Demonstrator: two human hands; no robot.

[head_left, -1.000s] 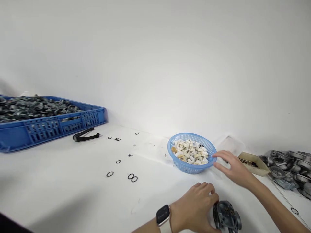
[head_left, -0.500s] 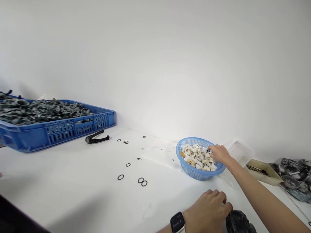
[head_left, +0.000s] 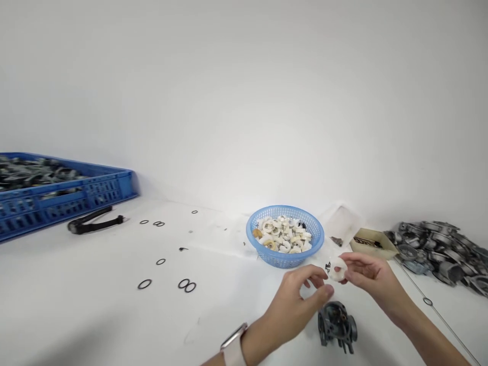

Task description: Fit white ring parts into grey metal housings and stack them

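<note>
White float ring (head_left: pixel 337 269) pinched in right hand (head_left: pixel 371 279), above the desk (head_left: pixel 95 315) near its front edge, just over the grey carb body (head_left: pixel 337 330).
Looks light, stiff plastic, likely brittle: hold by the outer rim. Left hand (head_left: pixel 295 305) is loosely curled beside it, holding nothing; blue basket (head_left: pixel 284 256) behind.

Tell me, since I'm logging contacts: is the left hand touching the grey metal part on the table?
Apart. The head view shows the left hand raised above the grey metal part, with white table visible between them.
</note>
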